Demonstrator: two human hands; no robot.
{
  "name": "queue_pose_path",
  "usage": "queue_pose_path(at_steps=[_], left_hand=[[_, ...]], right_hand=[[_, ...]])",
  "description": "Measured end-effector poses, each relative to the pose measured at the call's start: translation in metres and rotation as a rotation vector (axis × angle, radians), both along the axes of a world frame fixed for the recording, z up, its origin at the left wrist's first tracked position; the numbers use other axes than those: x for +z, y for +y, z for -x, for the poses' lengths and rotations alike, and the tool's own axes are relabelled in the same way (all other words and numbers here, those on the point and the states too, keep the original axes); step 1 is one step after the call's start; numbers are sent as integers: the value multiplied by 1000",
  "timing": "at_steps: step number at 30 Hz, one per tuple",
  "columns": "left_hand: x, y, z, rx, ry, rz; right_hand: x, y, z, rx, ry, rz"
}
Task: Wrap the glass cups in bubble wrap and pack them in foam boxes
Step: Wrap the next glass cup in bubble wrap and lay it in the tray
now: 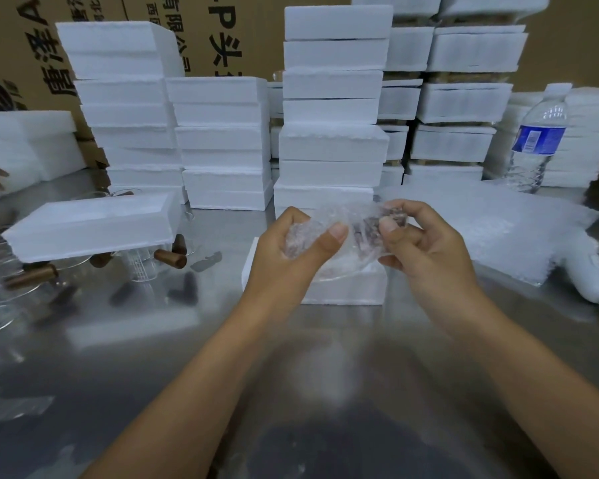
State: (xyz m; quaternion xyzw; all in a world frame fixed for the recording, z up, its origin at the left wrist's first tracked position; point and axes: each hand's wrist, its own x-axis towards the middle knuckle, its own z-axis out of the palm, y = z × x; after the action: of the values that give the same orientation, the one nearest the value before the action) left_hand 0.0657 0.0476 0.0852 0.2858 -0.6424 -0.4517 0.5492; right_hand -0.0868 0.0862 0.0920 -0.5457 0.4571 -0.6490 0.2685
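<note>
— Where is the cup right now?

— In the air just above the open foam box (pixel 343 292), between both my grips. It's a wrapped cup (pixel 343 233) with bubble wrap all round it. Something brown shows through the film, likely its handle.

— Both grips on it?

— Yes. My left grip (pixel 291 243) cradles the left end, thumb pressed across the front. My right grip (pixel 426 243) pinches the loose film at the other end between thumb and forefinger. I judge I'm tucking that end in so the wrap won't spring open.

— Why hold it over the box?

— So it can go straight down once the wrap is closed. A clear curved rim shows inside the box, so I think some glass already lies there, but I can't tell more.

— And supplies?

— The bubble wrap sheets (pixel 498 229) lie right of the box, near my right grip. Unwrapped glass cups (pixel 142 267) with brown handles sit left of it on the bench (pixel 187 340), and a foam piece (pixel 90 226) rests across some of them. The foam stacks (pixel 329 133) stand behind the box, clear of the working space.
</note>
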Motion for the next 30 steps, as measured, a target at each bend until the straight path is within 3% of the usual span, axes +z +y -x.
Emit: queue_pose_path(at_steps=[7,16,20,25,30], left_hand=[[5,-12,-11,-59,-2,-83],[11,-14,-32,-158,-304,-154],[14,-13,-30,-102,-237,-110],[14,-21,-24,214,-13,-131],[8,-27,-28,179,54,-170]], right_hand=[[-3,1,-7,113,-23,-37],[-1,-1,-7,87,-204,-87],[1,-5,-9,52,-227,-96],[8,-17,-18,-1,-287,-54],[10,-29,-25,-41,-136,-7]])
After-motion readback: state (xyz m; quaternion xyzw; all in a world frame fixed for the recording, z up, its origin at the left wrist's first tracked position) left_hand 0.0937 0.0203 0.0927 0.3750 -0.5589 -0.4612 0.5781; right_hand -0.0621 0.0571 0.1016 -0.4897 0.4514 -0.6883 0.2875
